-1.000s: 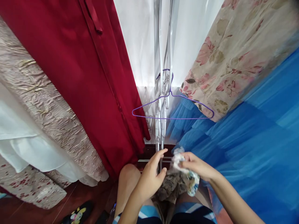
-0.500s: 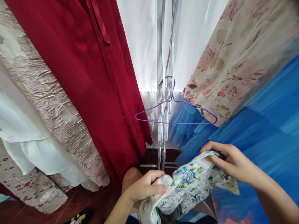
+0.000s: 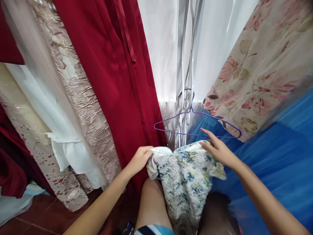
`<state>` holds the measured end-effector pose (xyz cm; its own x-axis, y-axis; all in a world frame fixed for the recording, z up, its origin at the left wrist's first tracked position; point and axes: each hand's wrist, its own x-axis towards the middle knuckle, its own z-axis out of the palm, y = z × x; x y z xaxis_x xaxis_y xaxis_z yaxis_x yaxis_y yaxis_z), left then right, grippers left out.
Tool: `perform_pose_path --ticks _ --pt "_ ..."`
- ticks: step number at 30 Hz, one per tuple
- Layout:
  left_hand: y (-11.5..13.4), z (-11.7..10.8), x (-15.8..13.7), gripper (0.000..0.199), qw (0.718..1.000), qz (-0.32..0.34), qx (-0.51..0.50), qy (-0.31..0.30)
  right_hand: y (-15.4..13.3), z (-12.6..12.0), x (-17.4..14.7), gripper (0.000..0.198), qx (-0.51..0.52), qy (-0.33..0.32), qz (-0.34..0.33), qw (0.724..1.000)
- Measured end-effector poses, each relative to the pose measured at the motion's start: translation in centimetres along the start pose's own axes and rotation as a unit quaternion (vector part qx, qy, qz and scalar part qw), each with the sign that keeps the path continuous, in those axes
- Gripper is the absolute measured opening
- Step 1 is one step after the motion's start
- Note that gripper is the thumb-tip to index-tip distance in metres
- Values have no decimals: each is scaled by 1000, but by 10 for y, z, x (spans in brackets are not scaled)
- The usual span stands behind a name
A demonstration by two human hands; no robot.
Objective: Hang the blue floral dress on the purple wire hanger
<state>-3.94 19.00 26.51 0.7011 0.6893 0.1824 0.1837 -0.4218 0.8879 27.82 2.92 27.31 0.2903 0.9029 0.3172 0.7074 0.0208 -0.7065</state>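
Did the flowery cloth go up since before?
Yes. The flowery cloth was bunched low by the knees; both hands, left hand and right hand, now hold it spread just under the purple hanger.

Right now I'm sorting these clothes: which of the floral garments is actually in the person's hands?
The blue-and-white floral garment, pinched at its top edge by the left hand and right hand. The pink floral garment hangs untouched at right.

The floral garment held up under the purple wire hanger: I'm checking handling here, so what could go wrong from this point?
1. The floral garment is pinched only at its top edge by the left hand and right hand; it may slip and drop.
2. The purple wire hanger hangs loosely on thin silvery strips; a nudge could unhook it.
3. The blue tulle close by might snag on the hanger's wire.
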Motion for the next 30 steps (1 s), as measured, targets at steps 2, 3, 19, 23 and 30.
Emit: perform_pose_path --ticks 2,3,19,23,30 --pt "3 -4 -2 19 999 -12 -32 -6 2 12 10 53 -13 0 -1 1000" --pt "5 -6 -5 18 999 -14 -23 -36 4 16 12 46 -17 3 -4 1000" --pt "36 -65 14 28 829 158 527 102 -17 23 -19 35 -10 -6 -11 1000" --pt "52 -57 20 26 855 167 475 120 -24 32 -21 32 7 -11 -11 1000" --pt "90 -4 61 23 892 238 345 169 -36 35 -29 34 50 -27 -27 998"
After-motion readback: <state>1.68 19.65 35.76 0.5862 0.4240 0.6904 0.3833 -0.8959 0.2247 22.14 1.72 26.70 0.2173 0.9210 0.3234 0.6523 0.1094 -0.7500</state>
